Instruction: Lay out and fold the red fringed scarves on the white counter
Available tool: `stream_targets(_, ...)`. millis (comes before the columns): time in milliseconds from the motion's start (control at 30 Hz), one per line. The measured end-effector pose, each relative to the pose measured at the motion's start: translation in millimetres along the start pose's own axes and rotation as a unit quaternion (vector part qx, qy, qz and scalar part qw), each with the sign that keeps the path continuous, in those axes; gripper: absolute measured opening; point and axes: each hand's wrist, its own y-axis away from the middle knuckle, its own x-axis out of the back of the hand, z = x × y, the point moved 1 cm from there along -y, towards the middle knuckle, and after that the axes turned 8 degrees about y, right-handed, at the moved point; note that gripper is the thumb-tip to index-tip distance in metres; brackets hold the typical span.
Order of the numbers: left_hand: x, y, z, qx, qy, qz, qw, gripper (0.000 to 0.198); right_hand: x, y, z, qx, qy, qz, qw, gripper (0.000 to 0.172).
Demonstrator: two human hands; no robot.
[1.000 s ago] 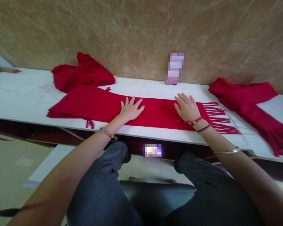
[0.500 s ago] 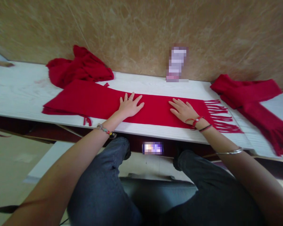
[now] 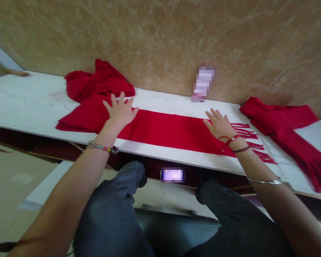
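A red scarf (image 3: 166, 128) lies flat and lengthwise along the white table, its fringe at the right end. Over its left part is my left hand (image 3: 120, 111), fingers spread and holding nothing. My right hand (image 3: 218, 124) is over the scarf near the fringe, its fingers apart and nothing in them. Whether either palm touches the cloth is hard to tell. Behind the scarf's left end sits a crumpled red cloth (image 3: 96, 84). Another red scarf (image 3: 280, 121), loosely bent and fringed, rests at the right.
The white table (image 3: 160, 98) meets a brown marbled wall (image 3: 155, 43). A blurred-out pinkish item (image 3: 203, 82) stands against that wall. Below the table edge, between my knees, a blurred-out phone-like object (image 3: 172, 175) shows.
My left hand has moved left along the scarf. My right hand has shifted slightly right, toward the fringe. The view has tilted a little, so the table appears lower.
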Motion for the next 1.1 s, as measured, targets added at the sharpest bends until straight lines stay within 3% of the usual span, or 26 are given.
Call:
stream_targets(33,6.5,-3,-18,0.060,-0.001,0.017,0.998,0.070,2,-6,-13,0.020,-0.018,-0.005,1.000,0.054)
stream_targets(100,10.8,-7,-50,0.205,0.014,-0.012,0.979,0.076,2,-14,-34,0.056,-0.031,-0.024,0.998,0.055)
stream_targets(133,9.1,-7,-61,0.231,0.019,-0.031,0.972,0.077,-1,-16,-41,0.068,-0.030,-0.041,0.996,0.055)
stream_targets(200,1.5,-7,-74,0.222,0.010,-0.017,0.975,0.077,-7,-14,-47,0.077,-0.025,-0.077,0.994,0.055)
stream_targets(300,-11.7,-10,-74,0.196,0.011,0.005,0.981,0.078,-18,-8,-36,0.061,-0.019,-0.106,0.992,0.052)
stream_targets(500,-21.3,-27,-53,0.200,0.016,-0.002,0.980,0.078,-25,0,-3,0.039,0.002,-0.084,0.996,0.050)
stream_targets(700,-19.2,-25,-49,0.192,0.021,0.003,0.981,0.078,-28,-1,6,0.032,-0.021,-0.067,0.997,0.050)
stream_targets(800,-14.2,-19,-37,0.138,-0.008,0.018,0.990,0.073,-25,-7,-2,0.018,-0.030,-0.051,0.998,0.050)
stream_targets(900,-14.7,-12,-6,-0.021,-0.031,0.018,0.999,0.067,-18,-12,-22,0.036,-0.047,-0.018,0.998,0.051)
stream_targets(967,-21.0,-7,17,-0.096,-0.005,-0.025,0.995,0.065,-14,-14,-39,0.072,-0.052,-0.013,0.996,0.052)
stream_targets(1100,-38.3,0,45,-0.153,0.019,-0.138,0.978,0.061,-15,-8,-51,0.101,-0.037,-0.075,0.991,0.053)
